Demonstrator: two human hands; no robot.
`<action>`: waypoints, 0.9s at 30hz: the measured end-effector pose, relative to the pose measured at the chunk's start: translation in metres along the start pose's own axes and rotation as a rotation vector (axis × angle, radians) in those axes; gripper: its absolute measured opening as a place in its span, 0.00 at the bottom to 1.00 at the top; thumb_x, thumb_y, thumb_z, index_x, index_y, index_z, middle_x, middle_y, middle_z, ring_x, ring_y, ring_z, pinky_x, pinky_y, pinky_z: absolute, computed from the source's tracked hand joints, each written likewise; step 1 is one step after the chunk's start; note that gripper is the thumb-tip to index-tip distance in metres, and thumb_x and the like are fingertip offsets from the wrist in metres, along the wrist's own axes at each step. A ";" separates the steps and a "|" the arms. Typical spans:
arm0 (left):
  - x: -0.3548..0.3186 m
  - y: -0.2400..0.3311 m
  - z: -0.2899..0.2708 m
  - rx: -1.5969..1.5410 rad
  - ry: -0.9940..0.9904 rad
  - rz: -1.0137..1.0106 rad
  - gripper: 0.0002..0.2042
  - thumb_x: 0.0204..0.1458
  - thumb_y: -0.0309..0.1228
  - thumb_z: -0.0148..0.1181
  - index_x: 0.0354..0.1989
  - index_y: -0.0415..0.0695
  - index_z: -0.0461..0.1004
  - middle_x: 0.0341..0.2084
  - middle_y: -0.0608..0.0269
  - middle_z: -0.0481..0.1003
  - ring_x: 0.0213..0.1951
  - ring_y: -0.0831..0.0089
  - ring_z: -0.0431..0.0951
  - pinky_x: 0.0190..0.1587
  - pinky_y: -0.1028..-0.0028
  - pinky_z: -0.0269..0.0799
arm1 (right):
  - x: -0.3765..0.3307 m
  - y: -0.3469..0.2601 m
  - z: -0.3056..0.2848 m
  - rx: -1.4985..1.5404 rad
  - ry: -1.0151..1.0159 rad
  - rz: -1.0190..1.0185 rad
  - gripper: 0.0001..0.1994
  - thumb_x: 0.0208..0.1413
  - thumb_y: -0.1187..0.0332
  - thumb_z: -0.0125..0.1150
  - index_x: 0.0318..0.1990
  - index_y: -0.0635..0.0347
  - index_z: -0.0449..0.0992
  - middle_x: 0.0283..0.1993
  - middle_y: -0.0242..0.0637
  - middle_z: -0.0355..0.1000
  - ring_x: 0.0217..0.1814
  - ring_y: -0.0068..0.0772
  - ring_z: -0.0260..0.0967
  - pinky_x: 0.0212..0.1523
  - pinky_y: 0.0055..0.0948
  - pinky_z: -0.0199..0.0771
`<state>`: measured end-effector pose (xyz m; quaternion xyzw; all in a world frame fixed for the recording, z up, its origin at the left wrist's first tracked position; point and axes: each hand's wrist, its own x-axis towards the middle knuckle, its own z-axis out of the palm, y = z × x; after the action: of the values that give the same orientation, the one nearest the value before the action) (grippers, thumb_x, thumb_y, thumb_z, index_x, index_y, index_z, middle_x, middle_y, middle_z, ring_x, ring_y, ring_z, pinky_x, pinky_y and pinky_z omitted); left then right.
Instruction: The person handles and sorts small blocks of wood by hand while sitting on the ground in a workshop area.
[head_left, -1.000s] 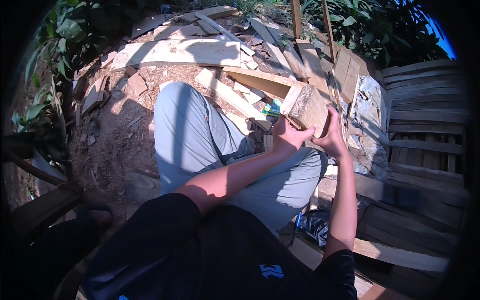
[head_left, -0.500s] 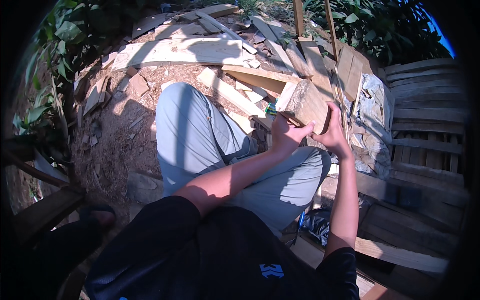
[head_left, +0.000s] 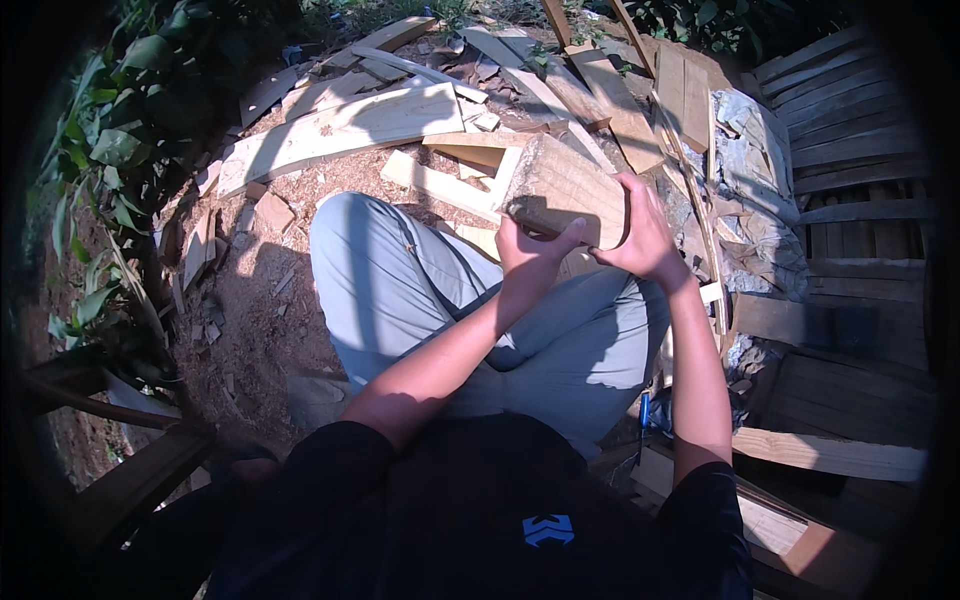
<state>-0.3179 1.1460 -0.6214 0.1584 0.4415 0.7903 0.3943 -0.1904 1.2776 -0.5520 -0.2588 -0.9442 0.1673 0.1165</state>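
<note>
A thick wooden block, pale on top with a rough, darker near edge, is held up beyond my knees. My left hand closes round its near left corner, thumb along the near face. On its right side my right hand grips the edge, with the fingers partly hidden behind the wood. The two thumbs point toward each other. Just past the block, a long pale board lies with its end partly covered by it. My knees in grey trousers are bent beneath my forearms.
Boards and offcuts lie ahead, among them a wide plank. Wood shavings cover the ground at left. To the right are a crumpled grey sheet and a slatted wooden structure. A blue tool lies by my right forearm.
Both hands have brought the block left and slightly nearer, turning it so more of its broad pale face shows. The whole view has shifted a little. My grip stays on it.
</note>
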 end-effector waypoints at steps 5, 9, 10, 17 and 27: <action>0.017 -0.006 -0.039 0.237 0.039 0.196 0.24 0.45 0.30 0.72 0.48 0.32 0.69 0.40 0.55 0.75 0.41 0.70 0.76 0.47 0.69 0.72 | -0.010 -0.034 0.013 -0.131 0.111 -0.007 0.53 0.31 0.48 0.78 0.68 0.54 0.59 0.63 0.49 0.63 0.67 0.52 0.59 0.71 0.58 0.47; 0.034 0.024 -0.082 0.184 0.101 0.110 0.27 0.53 0.41 0.60 0.55 0.35 0.65 0.48 0.51 0.72 0.49 0.63 0.77 0.49 0.62 0.75 | -0.025 -0.086 0.027 -0.019 0.451 -0.175 0.33 0.42 0.51 0.75 0.57 0.49 0.72 0.60 0.40 0.65 0.61 0.44 0.62 0.66 0.58 0.55; 0.041 0.031 -0.086 0.169 0.072 0.081 0.28 0.53 0.44 0.58 0.56 0.36 0.66 0.51 0.51 0.73 0.51 0.62 0.76 0.51 0.61 0.74 | -0.040 -0.089 0.038 -0.012 0.540 -0.216 0.26 0.44 0.56 0.74 0.52 0.48 0.74 0.58 0.36 0.66 0.60 0.41 0.64 0.64 0.57 0.59; 0.108 0.066 -0.114 0.175 0.045 0.047 0.34 0.54 0.52 0.53 0.63 0.39 0.65 0.60 0.53 0.69 0.59 0.60 0.69 0.62 0.59 0.62 | -0.168 -0.023 0.035 -0.101 0.594 0.619 0.26 0.58 0.62 0.60 0.66 0.44 0.69 0.62 0.44 0.66 0.63 0.48 0.64 0.65 0.51 0.61; 0.125 0.045 -0.125 0.453 -0.114 0.013 0.33 0.55 0.53 0.53 0.61 0.40 0.65 0.60 0.52 0.67 0.60 0.59 0.67 0.64 0.58 0.58 | -0.506 0.046 0.070 -0.052 0.958 1.384 0.07 0.55 0.75 0.59 0.39 0.58 0.82 0.35 0.42 0.77 0.40 0.36 0.78 0.42 0.32 0.76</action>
<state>-0.4939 1.1565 -0.6669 0.2902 0.5835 0.6633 0.3680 0.2336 1.0301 -0.7012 -0.8249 -0.4245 0.0512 0.3699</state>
